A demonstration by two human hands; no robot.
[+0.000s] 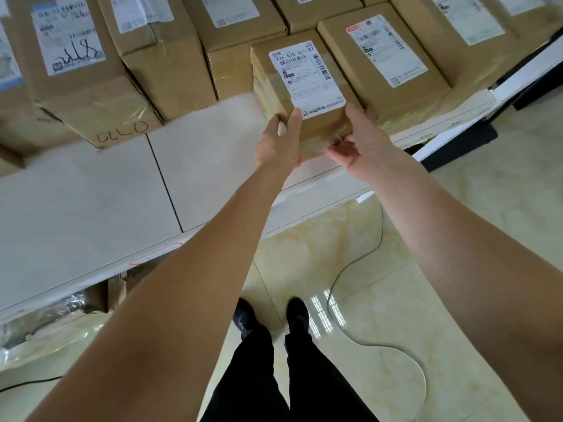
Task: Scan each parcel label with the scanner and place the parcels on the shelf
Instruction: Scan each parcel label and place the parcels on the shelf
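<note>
At centre frame, the left hand (278, 141) holds the near left corner of the small parcel (304, 95), thumb up on its top face beside the label (307, 79), fingers curled round the side. Right hand (356, 147) cups the near right corner, thumb on top, fingers beneath the front edge. Both grips closed on the parcel. Parcel sits on the white shelf (91, 193), label up, its right side touching the neighbouring box (384, 62); more cartons (100, 65) fill the upper left. No scanner visible. Judged step: placing on the shelf. Next move likely calls for sliding it back level with the row, then letting go. Black cable (344, 269) trails across the floor below.
</note>
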